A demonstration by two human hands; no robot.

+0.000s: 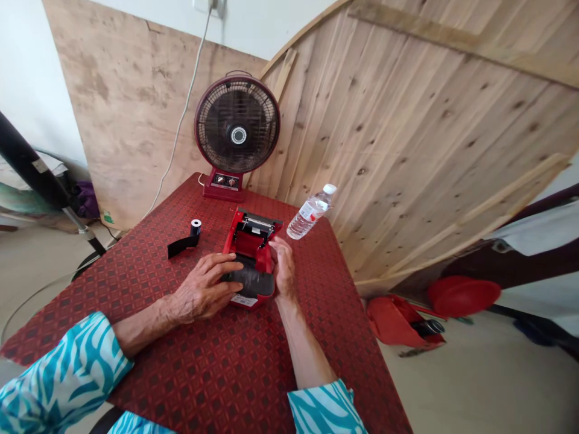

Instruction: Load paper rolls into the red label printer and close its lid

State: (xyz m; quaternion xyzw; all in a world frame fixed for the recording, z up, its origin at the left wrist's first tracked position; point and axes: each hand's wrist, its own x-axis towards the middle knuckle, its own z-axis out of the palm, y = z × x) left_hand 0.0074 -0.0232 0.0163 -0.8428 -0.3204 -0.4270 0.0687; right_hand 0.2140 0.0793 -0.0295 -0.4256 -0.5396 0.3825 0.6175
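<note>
A small red and black device (pixel 253 283), its upper part raised at the back, sits on the red patterned table (pixel 217 367). My left hand (pixel 205 288) lies across its near left side, fingers spread over the dark panel. Along the device's right side rests my right hand (pixel 283 268), its fingers bent and close together against the red edge; whether they grip it is hard to make out. To the left of the device is a black roll (pixel 195 228) with a white core, and a dark strip (pixel 181 245) trails from it.
A dark red fan (pixel 238 134) stands at the table's back corner. A clear water bottle (pixel 309 214) with a white cap is right of the device. A white cable (pixel 181 120) runs down the wall. Red containers (pixel 464 295) lie on the floor at right.
</note>
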